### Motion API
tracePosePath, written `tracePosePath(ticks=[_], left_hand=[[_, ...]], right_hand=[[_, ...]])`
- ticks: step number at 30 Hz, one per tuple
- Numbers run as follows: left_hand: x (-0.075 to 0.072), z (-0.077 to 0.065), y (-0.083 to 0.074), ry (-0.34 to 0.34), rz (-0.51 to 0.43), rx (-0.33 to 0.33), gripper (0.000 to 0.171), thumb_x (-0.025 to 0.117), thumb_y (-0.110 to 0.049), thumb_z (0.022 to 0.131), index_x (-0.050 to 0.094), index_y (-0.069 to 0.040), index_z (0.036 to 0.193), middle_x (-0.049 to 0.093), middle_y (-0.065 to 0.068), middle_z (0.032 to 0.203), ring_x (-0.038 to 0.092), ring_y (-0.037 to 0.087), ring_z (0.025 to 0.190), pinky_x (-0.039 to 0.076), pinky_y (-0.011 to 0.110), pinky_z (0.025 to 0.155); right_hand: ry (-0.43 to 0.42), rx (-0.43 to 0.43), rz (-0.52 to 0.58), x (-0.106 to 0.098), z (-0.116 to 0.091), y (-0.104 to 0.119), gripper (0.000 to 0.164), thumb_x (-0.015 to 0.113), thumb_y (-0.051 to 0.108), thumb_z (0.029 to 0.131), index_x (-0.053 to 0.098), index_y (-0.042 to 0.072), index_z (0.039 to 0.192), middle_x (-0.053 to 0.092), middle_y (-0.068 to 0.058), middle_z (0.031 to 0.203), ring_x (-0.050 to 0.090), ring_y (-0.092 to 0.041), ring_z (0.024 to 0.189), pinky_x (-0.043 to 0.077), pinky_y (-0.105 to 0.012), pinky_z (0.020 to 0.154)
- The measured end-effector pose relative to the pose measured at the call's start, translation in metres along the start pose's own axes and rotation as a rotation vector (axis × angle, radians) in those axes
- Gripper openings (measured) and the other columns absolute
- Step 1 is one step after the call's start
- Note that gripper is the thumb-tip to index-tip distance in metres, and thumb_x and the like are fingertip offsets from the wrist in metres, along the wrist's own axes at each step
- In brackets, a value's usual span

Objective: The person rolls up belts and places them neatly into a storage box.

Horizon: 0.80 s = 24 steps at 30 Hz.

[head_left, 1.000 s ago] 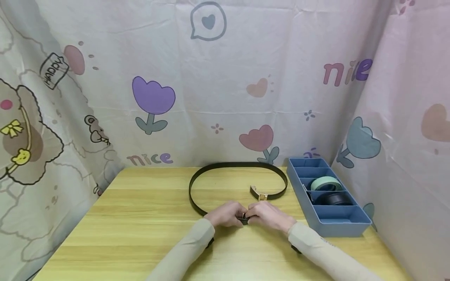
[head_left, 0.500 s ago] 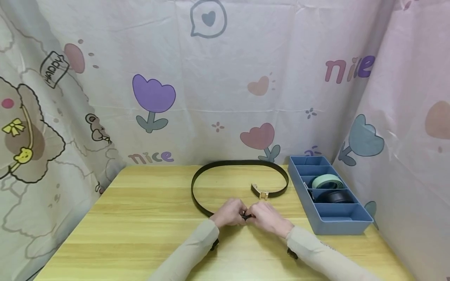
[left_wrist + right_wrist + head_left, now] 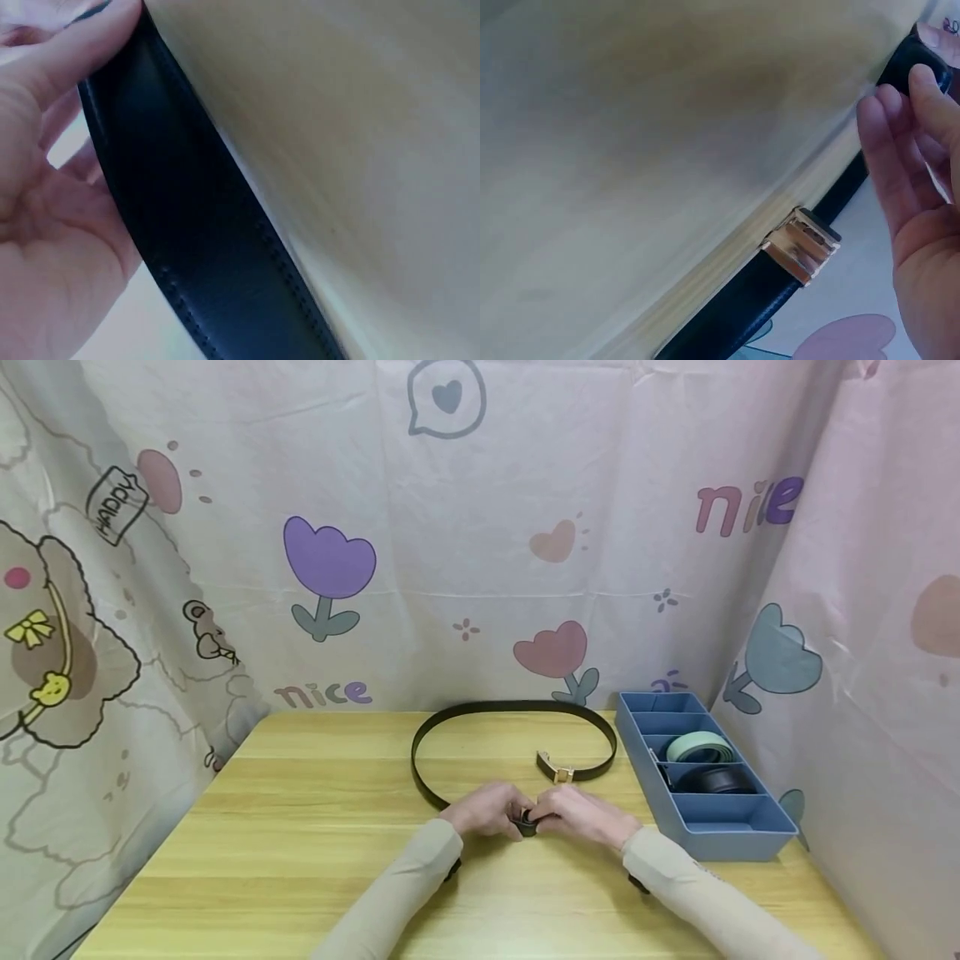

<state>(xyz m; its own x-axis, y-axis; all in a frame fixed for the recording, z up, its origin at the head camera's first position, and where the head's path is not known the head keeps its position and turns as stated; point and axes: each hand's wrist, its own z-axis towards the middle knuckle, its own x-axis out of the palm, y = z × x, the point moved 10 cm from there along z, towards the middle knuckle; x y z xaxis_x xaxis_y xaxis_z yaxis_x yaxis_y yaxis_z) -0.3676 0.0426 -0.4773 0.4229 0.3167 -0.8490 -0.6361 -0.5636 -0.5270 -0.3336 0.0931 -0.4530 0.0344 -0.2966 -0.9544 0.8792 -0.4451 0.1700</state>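
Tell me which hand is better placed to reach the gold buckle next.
Probably the right hand: the gold buckle lies just beyond it, while the left hand is farther away. Both hold the black belt, so the right may have to let go first.

Before me: wooden table (image 3: 300, 860), yellow, grained. To my right: blue box (image 3: 738, 846), five compartments in a row; counting from the far end, green coiled belt (image 3: 693, 741) in the third, black coiled belt (image 3: 717, 782) in the fourth. Behind the table: white curtain (image 3: 457, 518), purple tulip (image 3: 330, 562) printed on it.
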Motion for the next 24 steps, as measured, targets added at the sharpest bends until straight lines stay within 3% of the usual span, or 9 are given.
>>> tracePosePath(ticks=[5,8,11,16,20,24], left_hand=[[-0.007,0.002,-0.006,-0.085,0.092,-0.028,0.026,0.087,-0.011,0.069,0.078,-0.025,0.089,0.070,-0.015,0.077,0.053,-0.002,0.068,0.044,0.017,0.068],[-0.009,0.001,-0.007,-0.114,0.112,-0.061,0.025,0.089,-0.014,0.067,0.078,-0.025,0.087,0.066,-0.017,0.071,0.050,-0.001,0.065,0.043,0.017,0.064],[-0.009,0.001,-0.006,-0.130,0.118,-0.072,0.022,0.090,-0.016,0.066,0.077,-0.024,0.082,0.061,-0.016,0.066,0.048,0.000,0.063,0.041,0.017,0.060],[-0.001,-0.001,-0.004,-0.061,0.099,-0.046,0.023,0.089,-0.019,0.069,0.070,-0.023,0.082,0.058,-0.015,0.069,0.047,0.000,0.063,0.041,0.016,0.059],[0.006,-0.003,-0.002,0.027,0.004,-0.023,0.026,0.084,-0.012,0.076,0.068,-0.021,0.094,0.061,-0.011,0.077,0.050,0.000,0.067,0.044,0.017,0.062],[0.005,-0.004,-0.001,0.035,-0.050,-0.035,0.030,0.082,-0.007,0.077,0.071,-0.020,0.102,0.064,-0.010,0.080,0.054,0.000,0.069,0.046,0.017,0.066]], right_hand=[[0.002,0.115,-0.089,0.000,0.001,0.002,0.002,0.073,0.021,0.087,0.072,0.023,0.086,0.062,0.012,0.079,0.050,0.003,0.070,0.045,-0.015,0.063],[-0.020,0.199,-0.072,0.000,0.003,0.004,0.003,0.073,0.022,0.087,0.074,0.022,0.084,0.064,0.013,0.073,0.047,0.003,0.063,0.041,-0.015,0.057],[-0.048,0.228,-0.024,0.000,0.004,0.006,0.005,0.073,0.019,0.087,0.075,0.021,0.082,0.065,0.012,0.070,0.047,0.003,0.061,0.040,-0.015,0.055],[-0.033,0.148,0.018,0.002,0.004,0.008,0.005,0.072,0.018,0.087,0.075,0.021,0.085,0.068,0.008,0.078,0.055,0.001,0.069,0.047,-0.015,0.064],[-0.009,0.073,0.026,0.003,0.004,0.006,0.004,0.071,0.018,0.088,0.075,0.021,0.089,0.070,0.009,0.087,0.059,0.001,0.077,0.049,-0.016,0.073],[0.013,0.041,0.022,0.005,0.003,0.002,0.004,0.072,0.017,0.088,0.072,0.021,0.086,0.068,0.009,0.085,0.057,0.001,0.076,0.048,-0.015,0.071]])
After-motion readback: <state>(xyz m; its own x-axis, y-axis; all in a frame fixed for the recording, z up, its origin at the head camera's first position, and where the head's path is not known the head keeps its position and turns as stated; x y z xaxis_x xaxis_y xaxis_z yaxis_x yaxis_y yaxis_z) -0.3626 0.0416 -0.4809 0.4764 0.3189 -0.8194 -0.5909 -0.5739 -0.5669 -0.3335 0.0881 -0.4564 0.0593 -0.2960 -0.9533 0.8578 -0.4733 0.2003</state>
